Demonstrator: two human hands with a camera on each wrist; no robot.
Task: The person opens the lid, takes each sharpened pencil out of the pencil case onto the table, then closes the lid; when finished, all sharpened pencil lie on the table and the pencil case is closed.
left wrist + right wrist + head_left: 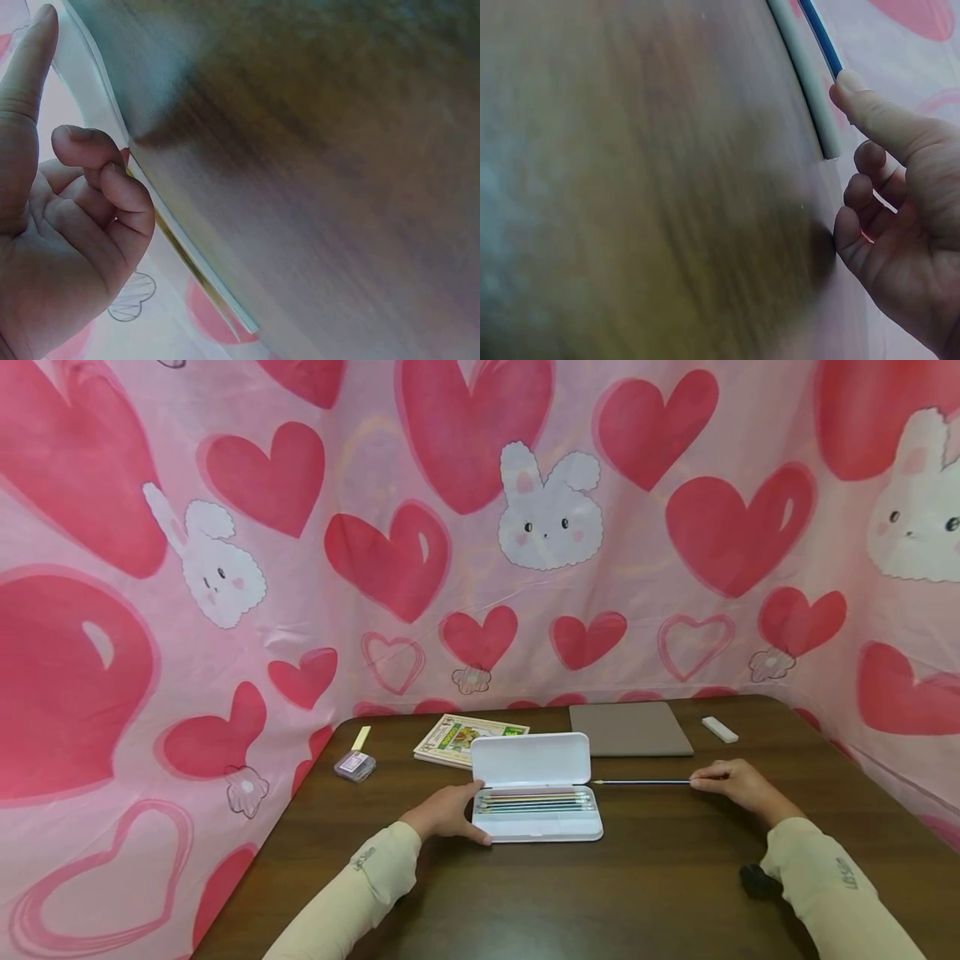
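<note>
A white pencil case (540,838) lies on the brown table with its lid (531,760) raised at the back. Several pencils (534,802) rest side by side inside it. My left hand (447,811) holds the case at its left end, thumb by the front corner and fingers near the hinge. Right of the case, my right hand (738,787) pinches the end of a blue pencil (645,782) between thumb and finger. The pencil points left, its tip close to the case's back right corner. The right wrist view shows the pencil (822,37) at the thumb tip, other fingers loosely curled.
Behind the case lie a picture book (450,741) and a flat grey panel (630,729). A small white block (720,729) sits at the back right. At the left are a small clear box (355,766) and a pale yellow strip (362,738).
</note>
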